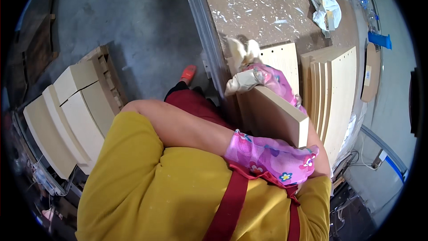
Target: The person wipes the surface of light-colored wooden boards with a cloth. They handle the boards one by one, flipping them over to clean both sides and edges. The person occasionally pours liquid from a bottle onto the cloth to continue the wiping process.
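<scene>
A thick wooden board point(278, 118) stands tilted on edge in front of me, its pale cut edge facing up. My right hand point(244, 79), in a cream glove, is closed at the board's far end; some of its fingers are blurred. The right arm reaches up behind the board in a pink floral sleeve cover point(278, 80). My left forearm crosses my body, and its matching sleeve cover point(272, 156) ends beside the board's near corner. The left hand itself is hidden. Just beyond the board lies a pale panel with drilled holes point(281, 60).
Pale wooden boards point(332, 93) are stacked on the right. The brown worktop point(254, 6) is speckled with white scraps and holds a crumpled white plastic bag point(322, 2). Stacked pale panels point(84, 107) stand at left beside a pallet point(107, 71). My red shoe point(189, 73) rests on the concrete floor.
</scene>
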`<state>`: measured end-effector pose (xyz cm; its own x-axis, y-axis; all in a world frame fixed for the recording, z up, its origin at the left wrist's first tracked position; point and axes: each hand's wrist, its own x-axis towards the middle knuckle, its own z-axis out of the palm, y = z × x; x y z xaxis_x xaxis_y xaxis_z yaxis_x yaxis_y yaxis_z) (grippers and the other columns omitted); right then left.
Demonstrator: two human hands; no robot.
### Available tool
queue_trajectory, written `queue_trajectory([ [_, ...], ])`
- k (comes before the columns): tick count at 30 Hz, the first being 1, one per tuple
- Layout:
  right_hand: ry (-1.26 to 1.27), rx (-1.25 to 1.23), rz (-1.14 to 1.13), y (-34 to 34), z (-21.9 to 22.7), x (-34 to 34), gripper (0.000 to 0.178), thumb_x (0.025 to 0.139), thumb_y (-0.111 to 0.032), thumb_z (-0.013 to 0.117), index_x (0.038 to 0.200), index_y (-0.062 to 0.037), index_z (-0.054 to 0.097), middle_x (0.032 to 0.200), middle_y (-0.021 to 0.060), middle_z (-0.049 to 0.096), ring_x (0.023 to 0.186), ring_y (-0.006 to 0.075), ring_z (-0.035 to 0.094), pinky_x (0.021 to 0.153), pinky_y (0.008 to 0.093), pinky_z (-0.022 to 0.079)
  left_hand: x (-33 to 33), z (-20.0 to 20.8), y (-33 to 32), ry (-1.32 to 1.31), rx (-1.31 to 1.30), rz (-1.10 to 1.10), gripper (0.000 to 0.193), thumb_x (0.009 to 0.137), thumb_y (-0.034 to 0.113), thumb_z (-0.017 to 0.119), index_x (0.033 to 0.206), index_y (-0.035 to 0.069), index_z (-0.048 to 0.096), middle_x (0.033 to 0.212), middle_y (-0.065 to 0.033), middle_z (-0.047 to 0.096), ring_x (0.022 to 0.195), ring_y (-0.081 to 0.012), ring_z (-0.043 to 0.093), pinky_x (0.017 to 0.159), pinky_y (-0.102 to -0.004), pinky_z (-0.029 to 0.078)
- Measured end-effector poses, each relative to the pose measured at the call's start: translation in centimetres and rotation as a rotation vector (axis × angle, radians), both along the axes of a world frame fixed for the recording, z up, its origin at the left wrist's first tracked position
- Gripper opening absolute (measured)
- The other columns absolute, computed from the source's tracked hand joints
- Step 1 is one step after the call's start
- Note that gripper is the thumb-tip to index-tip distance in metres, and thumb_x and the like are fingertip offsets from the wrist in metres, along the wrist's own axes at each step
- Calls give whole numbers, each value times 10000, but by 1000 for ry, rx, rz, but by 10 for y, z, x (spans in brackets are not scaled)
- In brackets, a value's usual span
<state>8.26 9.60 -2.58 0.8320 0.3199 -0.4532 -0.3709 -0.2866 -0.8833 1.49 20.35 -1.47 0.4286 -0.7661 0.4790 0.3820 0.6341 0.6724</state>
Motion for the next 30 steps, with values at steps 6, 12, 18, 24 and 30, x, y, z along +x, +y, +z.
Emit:
queue_trajectory([
  [6,173,462,-280,-27,53,-26,491,895,-248,618,1250,75,513,1221,167,572,1107,229,573,939,334,472,6,0,1,-23,40,-15,148,947,194,465,1016,78,526,971,-58,545,937,-166,548,956,-316,430],
  [12,71,495,-384,-39,45,-46,477,932,-314,525,1260,32,520,1221,137,570,1086,225,570,948,355,454,6,4,0,-74,86,-20,161,950,201,465,1031,74,525,994,-63,550,955,-168,548,960,-313,430],
  [18,-28,699,-342,-80,87,17,486,969,-380,432,1270,-10,527,1221,108,568,1064,220,567,957,375,435,4,6,-6,-135,95,-6,175,954,207,465,1047,71,523,1017,-68,554,972,-170,549,964,-311,429],
  [24,20,360,-255,-15,34,13,468,959,-360,452,1264,-12,523,1177,111,579,1035,222,573,924,371,449,-2,9,-5,-120,71,-18,190,957,214,465,1063,67,522,1040,-73,558,990,-172,549,968,-308,429],
  [30,76,315,-356,-40,39,-40,447,939,-324,494,1254,-7,517,1124,120,593,1005,225,581,882,362,469,4,5,1,-84,44,17,204,961,221,465,1078,63,520,1063,-78,563,1008,-174,550,972,-305,429],
])
